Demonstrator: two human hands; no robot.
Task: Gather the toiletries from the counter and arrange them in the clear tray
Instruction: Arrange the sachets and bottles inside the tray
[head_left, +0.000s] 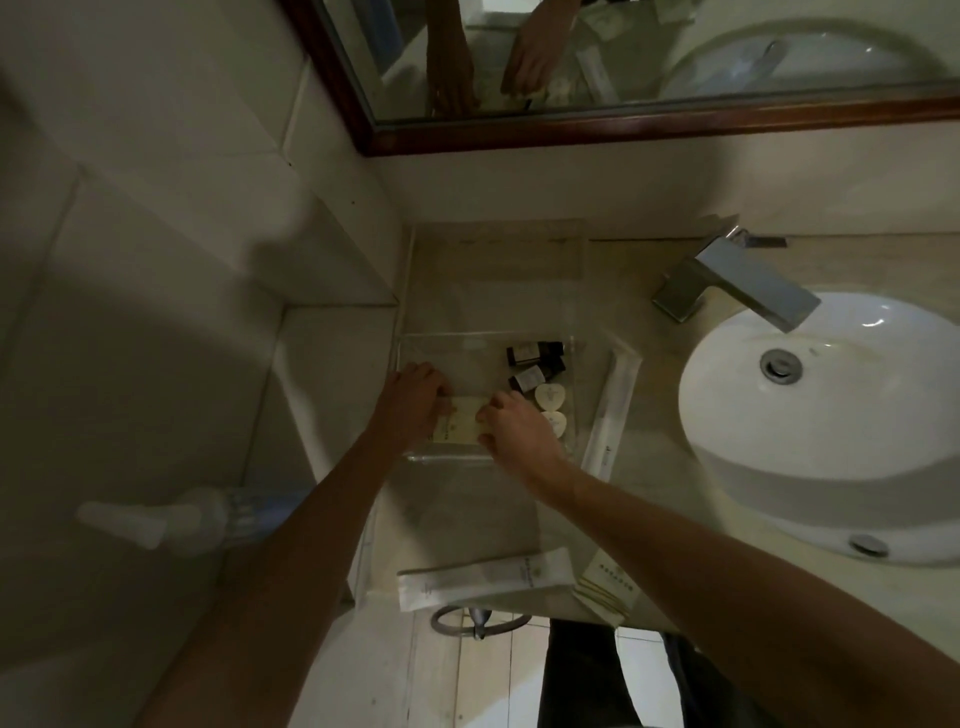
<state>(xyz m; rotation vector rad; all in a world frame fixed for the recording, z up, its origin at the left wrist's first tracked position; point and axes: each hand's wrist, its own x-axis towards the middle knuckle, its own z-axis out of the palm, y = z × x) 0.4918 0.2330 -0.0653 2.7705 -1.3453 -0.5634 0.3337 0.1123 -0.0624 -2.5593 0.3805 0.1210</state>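
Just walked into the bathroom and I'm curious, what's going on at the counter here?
A person is tidying hotel toiletries into a clear tray beside the sink. The left hand and right hand together hold a cream packet inside it. Small dark bottles and round soaps already sit in the tray. A long wrapped packet and two more packets lie outside on the counter.

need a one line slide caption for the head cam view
Both hands, left hand and right hand, set a cream packet in the clear tray beside the sink.
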